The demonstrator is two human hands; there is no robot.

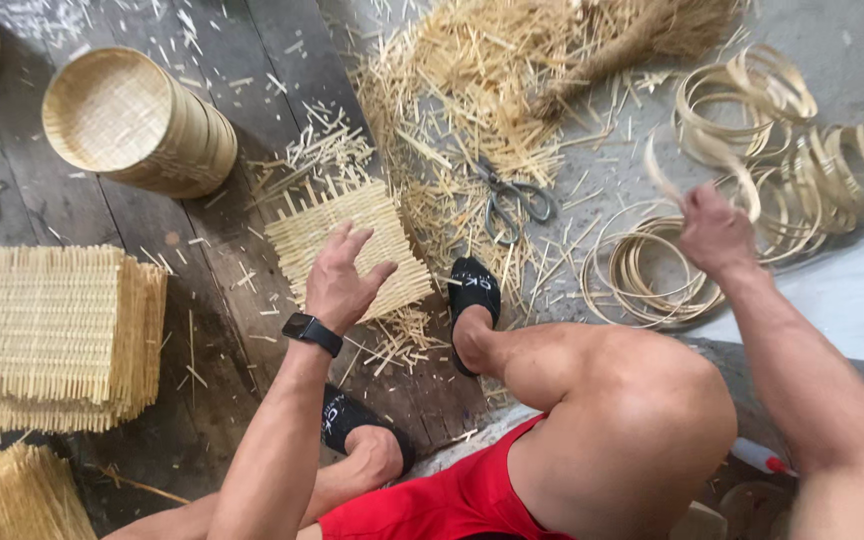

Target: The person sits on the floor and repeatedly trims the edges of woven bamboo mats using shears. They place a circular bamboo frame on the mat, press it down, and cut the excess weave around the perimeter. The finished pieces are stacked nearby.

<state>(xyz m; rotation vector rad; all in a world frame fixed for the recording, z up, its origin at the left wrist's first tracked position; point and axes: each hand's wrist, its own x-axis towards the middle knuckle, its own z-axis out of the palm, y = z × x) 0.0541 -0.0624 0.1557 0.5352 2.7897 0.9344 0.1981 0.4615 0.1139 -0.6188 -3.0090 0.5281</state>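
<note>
My left hand [340, 282], with a black watch on the wrist, rests fingers spread on a square woven bamboo mat [350, 243] lying on the plank floor. To the right, my right hand [714, 232] is lifted and pinches a thin bamboo ring [714, 152], blurred with motion. It hovers just above a pile of flat bamboo hoops [652, 270]. More hoops [822, 160] lie farther right. Between the hands, grey scissors [512, 200] lie among bamboo offcuts.
A stack of round woven trays [137, 125] lies tipped at the upper left. Stacks of square woven mats [57, 335] sit at the left and another stack [12, 495] at the bottom left. A heap of bamboo trimmings [512, 60] spreads at the top. My knees and black slippers [474, 290] fill the bottom middle.
</note>
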